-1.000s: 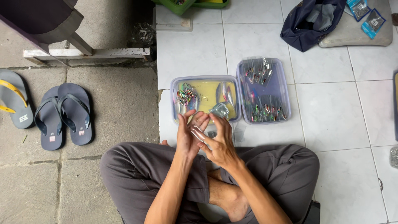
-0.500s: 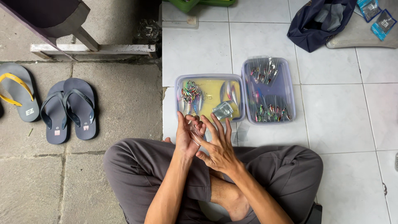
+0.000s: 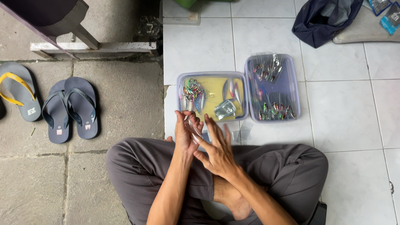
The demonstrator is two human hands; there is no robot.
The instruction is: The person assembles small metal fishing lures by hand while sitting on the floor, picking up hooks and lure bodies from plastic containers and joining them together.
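I sit cross-legged in grey trousers on a white tiled floor. My left hand [image 3: 186, 134] holds a small clear plastic packet [image 3: 194, 128] upright above my knee. My right hand [image 3: 217, 146] is next to it, fingers spread, fingertips touching the packet. Just beyond my hands stands a yellow tray [image 3: 211, 95] with colourful small lures, a few silvery ones and a clear packet. To its right a purple tray [image 3: 272, 88] holds several bagged lures.
A few empty clear packets [image 3: 241, 132] lie on the tile by my right knee. Grey flip-flops [image 3: 71, 109] and a yellow-strapped one [image 3: 17, 91] rest on the concrete at left. A dark blue cloth bag [image 3: 323, 18] lies at the far right, a bench leg [image 3: 83, 35] at the far left.
Both hands have shifted slightly lower and closer to me; my right fingers have spread more over the packet. The camera view has moved a little.
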